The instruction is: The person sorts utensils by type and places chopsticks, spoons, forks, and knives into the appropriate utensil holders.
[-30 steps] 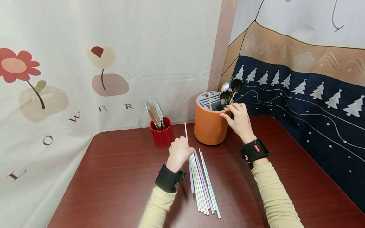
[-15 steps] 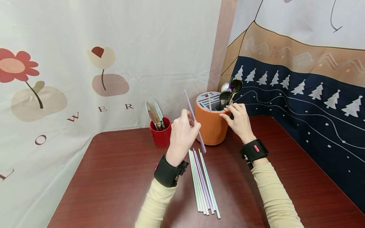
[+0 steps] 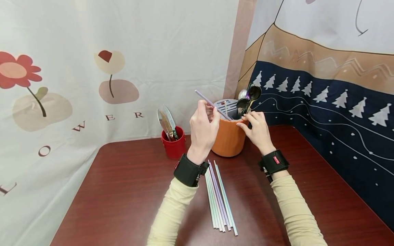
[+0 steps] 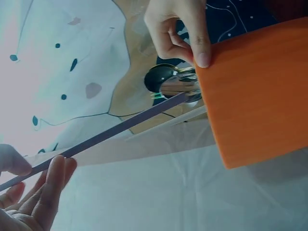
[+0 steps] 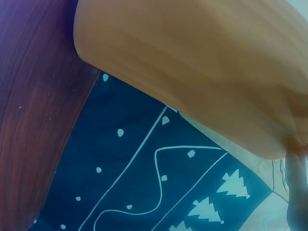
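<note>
My left hand [image 3: 203,131] pinches a purple chopstick [image 3: 204,97] between thumb and fingers. The chopstick slants down to the right, its lower tip right at the top of an orange utensil holder [image 3: 229,140]. From the left wrist view, that tip [image 4: 179,98] sits close to the holder's mouth. My right hand [image 3: 258,131] grips the holder's right rim, thumb on the outer wall. One pale stick [image 3: 226,108] stands in the slotted grey top [image 3: 219,106]. Dark ladle-like spoons [image 3: 254,92] and a silver one [image 3: 243,94] rise from the holder's right side.
Several pastel chopsticks [image 3: 219,201] lie side by side on the brown table [image 3: 129,191], below the hands. Left of the holder, a red cup [image 3: 174,145] holds several knives [image 3: 170,121]. Printed cloths [image 3: 172,51] hang close behind the table.
My left hand has lifted the purple chopstick off the table and carried it up and right to the holder, tilting it more. My right hand has stayed on the rim.
</note>
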Motion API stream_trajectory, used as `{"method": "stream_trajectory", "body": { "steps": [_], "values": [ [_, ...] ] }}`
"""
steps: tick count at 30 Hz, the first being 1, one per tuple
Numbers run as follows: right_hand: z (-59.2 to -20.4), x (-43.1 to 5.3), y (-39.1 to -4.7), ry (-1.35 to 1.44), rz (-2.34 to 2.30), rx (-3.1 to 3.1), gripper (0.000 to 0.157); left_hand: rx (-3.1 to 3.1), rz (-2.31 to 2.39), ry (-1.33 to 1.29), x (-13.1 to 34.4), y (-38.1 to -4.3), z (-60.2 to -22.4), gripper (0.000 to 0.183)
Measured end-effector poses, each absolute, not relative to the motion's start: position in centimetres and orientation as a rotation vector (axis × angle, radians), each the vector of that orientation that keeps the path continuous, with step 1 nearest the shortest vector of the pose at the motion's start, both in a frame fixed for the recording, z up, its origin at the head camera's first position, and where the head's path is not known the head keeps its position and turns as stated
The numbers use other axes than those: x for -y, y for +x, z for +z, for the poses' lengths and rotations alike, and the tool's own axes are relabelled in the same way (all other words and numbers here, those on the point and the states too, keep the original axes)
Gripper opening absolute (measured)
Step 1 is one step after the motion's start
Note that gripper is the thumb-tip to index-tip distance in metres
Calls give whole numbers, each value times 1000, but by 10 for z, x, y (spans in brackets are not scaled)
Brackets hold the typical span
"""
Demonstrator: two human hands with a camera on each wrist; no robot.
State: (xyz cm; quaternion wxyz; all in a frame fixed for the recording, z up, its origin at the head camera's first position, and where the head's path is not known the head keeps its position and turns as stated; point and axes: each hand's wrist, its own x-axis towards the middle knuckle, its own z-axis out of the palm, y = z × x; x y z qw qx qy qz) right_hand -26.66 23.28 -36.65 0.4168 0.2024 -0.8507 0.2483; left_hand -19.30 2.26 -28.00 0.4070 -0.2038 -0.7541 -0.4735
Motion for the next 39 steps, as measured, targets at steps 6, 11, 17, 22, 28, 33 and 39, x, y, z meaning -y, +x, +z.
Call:
{"method": "stream_trajectory", "body": {
  "steps": [6, 11, 17, 22, 28, 33, 39],
  "values": [
    [-368, -233, -268, 504, 617, 2138, 30, 1897, -1169, -517, -27, -204, -284, 13],
    [-367, -233, -268, 504, 610, 2129, 29, 1941, -1086, -541, -33, -216, -287, 13],
    [-367, -234, -266, 512, 608, 2125, 28, 2040, -959, -555, -42, -231, -290, 14],
    [-367, -234, -267, 506, 614, 2119, 28, 2121, -877, -526, -49, -241, -293, 15],
    [-367, -233, -267, 513, 615, 2117, 28, 2206, -785, -439, -54, -251, -305, 15],
    [-367, -233, -267, 508, 615, 2122, 28, 2251, -758, -399, -56, -256, -316, 13],
    [-367, -232, -267, 513, 613, 2115, 28, 2335, -746, -362, -60, -261, -326, 16]
  ]
}}
